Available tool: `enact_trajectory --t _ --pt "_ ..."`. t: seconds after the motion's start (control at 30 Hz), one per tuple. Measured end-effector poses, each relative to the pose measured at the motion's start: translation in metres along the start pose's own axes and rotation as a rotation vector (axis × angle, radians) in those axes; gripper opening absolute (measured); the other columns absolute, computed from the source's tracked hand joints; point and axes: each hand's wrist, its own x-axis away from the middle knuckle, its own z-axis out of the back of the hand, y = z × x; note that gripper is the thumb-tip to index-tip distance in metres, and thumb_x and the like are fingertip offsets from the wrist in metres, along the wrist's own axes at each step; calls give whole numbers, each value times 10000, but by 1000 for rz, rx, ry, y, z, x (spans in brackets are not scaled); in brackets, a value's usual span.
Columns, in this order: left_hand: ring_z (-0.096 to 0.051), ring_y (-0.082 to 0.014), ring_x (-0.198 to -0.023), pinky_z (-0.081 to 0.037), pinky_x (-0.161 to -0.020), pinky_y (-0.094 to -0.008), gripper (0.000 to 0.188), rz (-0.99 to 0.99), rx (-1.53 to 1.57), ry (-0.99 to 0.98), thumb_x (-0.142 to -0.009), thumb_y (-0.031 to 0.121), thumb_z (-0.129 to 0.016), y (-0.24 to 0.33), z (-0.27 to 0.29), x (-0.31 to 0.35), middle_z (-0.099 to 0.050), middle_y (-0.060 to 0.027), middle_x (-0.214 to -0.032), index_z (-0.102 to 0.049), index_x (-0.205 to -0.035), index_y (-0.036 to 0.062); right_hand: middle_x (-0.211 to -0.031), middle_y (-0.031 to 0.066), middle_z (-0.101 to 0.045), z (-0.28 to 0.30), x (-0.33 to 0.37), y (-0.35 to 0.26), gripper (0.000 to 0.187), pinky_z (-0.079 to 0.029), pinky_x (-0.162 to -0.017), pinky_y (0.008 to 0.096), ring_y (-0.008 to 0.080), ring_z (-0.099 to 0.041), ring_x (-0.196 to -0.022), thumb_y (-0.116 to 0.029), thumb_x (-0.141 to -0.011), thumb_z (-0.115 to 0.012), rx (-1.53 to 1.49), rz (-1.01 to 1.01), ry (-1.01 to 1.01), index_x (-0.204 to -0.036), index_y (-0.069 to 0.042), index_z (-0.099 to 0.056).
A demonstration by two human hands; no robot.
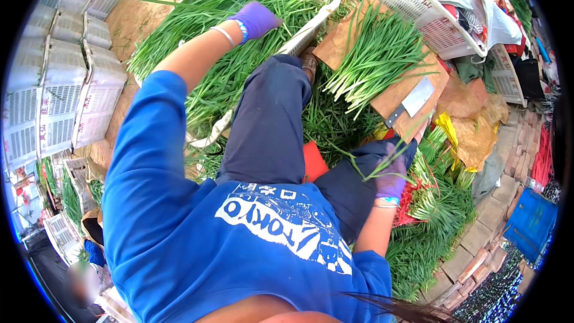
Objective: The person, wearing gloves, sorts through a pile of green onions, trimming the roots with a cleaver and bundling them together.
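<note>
My left hand [257,20], in a purple glove, is over long green garlic chives [206,54] heaped in a white crate [299,39]. Its fingers are curled; what they hold, if anything, is hidden. By my right knee is my right hand [391,176], also gloved in purple and slightly blurred, with a few loose chive leaves [373,170] caught in its fingers. A thick bunch of chives [382,54] lies across a wooden board [412,84], pale stems toward me. Beside that bunch rests a cleaver [417,98] with a dark handle.
Tied chive bundles [436,215] are piled to my right, beside brown and yellow packaging [472,122]. Stacked white crates [63,84] stand at the left. A white basket [418,9] of bags is at the far right. A blue bin [529,221] sits on the brick paving.
</note>
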Motion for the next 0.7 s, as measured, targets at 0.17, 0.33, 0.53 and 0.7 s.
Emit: enact_trajectory --t 0.17,0.33,0.53,0.7 --pt "-629 -284 -727 -493 -639 -392 269 41 130 -127 -858 210 -439 32 -53 -60 -637 -91 -769 -566 -1095 218 -1235 38 -467 6 15 -49 446 -420 -796 318 136 -482 -1008 -321 -896 -424 37 57 139 -1253 -54 -418" --pt "-624 -281 -696 -486 -601 -399 222 -20 88 -69 -803 159 -477 20 -61 -63 -622 -93 -725 -604 -983 182 -1153 112 -524 -43 29 -39 440 -442 -769 271 156 -538 -926 -264 -900 -439 466 0 -110 -1250 1 -408" --pt "-518 -236 -442 -420 -438 -355 493 159 134 345 -762 127 -487 16 8 20 -505 -41 -520 -482 -1197 360 -1145 99 -529 -38 3 13 382 -412 -801 222 131 -527 -928 -126 -879 -493 725 228 -46 -1232 10 -443" --pt "-343 -129 -305 -257 -311 -288 649 -421 545 598 -687 119 -611 91 131 109 -323 41 -398 -421 -1278 306 -1130 90 -541 -48 14 20 374 -405 -809 212 124 -521 -931 -110 -872 -501 606 101 -113 -1227 0 -455"
